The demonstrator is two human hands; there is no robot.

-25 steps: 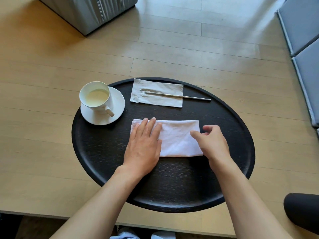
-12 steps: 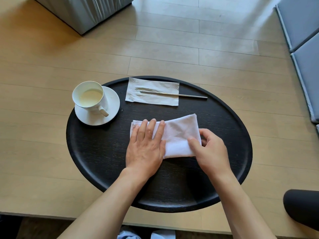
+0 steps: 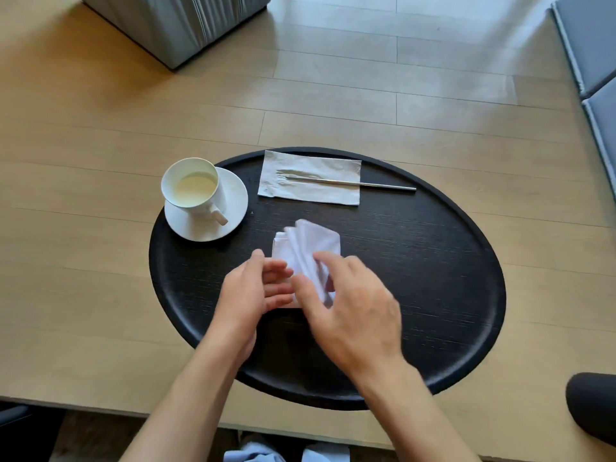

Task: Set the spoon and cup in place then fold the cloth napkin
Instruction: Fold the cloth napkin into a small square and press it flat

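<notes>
A white cloth napkin (image 3: 311,246) lies partly folded near the middle of a black oval tray (image 3: 433,295). My right hand (image 3: 350,305), blurred by motion, grips the napkin's right end and holds it doubled over toward the left. My left hand (image 3: 256,288) is at the napkin's left end, fingers spread and palm turned inward, touching the cloth's edge. A white cup (image 3: 193,188) of pale liquid stands on a white saucer (image 3: 233,208) at the tray's left rim. A metal spoon (image 3: 350,183) rests on a grey paper sleeve (image 3: 310,195) at the back.
The tray sits on a light wooden table (image 3: 83,261). A grey upholstered block (image 3: 180,25) stands on the floor behind, grey cushions (image 3: 596,78) at the right. A dark rounded object (image 3: 593,405) is at the lower right edge.
My right hand has lifted the napkin's right end and carried it left over the rest. My left hand has risen from lying flat on the cloth to its left edge.
</notes>
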